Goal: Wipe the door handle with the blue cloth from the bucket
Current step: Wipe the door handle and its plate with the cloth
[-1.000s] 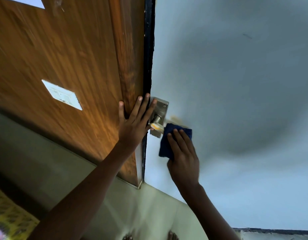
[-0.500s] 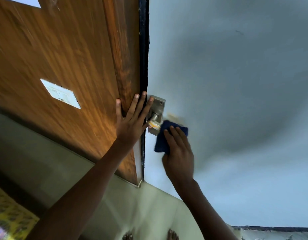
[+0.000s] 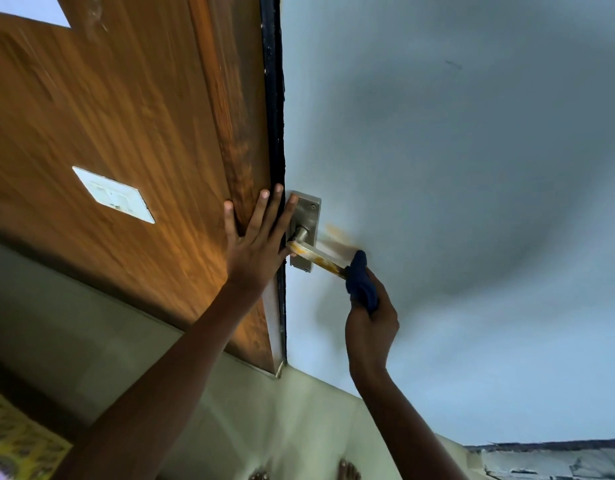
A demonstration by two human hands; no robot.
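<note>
A metal lever door handle with orange smears sticks out from its steel backplate on the pale blue door. My right hand is closed around the dark blue cloth, which wraps the outer end of the lever. My left hand lies flat with fingers spread over the edge of the wooden panel and the black door edge, fingertips touching the backplate. The bucket is not in view.
A white switch plate sits on the wooden panel at left. An orange smear marks the door beside the handle. Pale floor lies below, with toes showing at the bottom edge. A yellow patterned fabric fills the bottom left corner.
My right hand has slid the cloth outward along the lever to its end and closed around it, baring the smeared handle. My left hand has stayed on the door edge.
</note>
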